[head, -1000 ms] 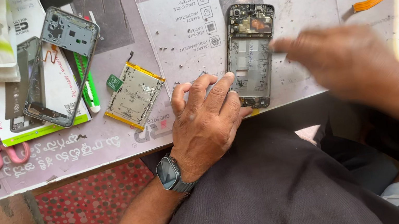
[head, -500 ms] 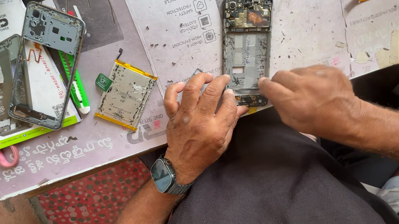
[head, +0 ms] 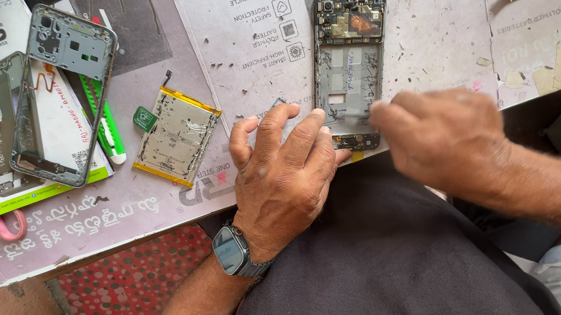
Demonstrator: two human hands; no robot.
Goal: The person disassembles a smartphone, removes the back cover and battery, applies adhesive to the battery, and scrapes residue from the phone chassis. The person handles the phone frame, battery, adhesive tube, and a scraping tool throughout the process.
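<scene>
Grip of left hand (head: 284,179): fingers spread flat, pressed on table (head: 424,25) just beside opened phone frame (head: 350,65), fingertips touching its lower left edge. Grip of right hand (head: 445,140): blurred, fingers curled over frame's lower end; whether anything is pinched cannot be told. Frame lies face-down near table's front edge, circuit board exposed at far end. Step judged: frame being steadied while lower part is worked. Next move calls for firm hold-down and fine fingertip work. Loose battery (head: 177,134) lies left, apart.
</scene>
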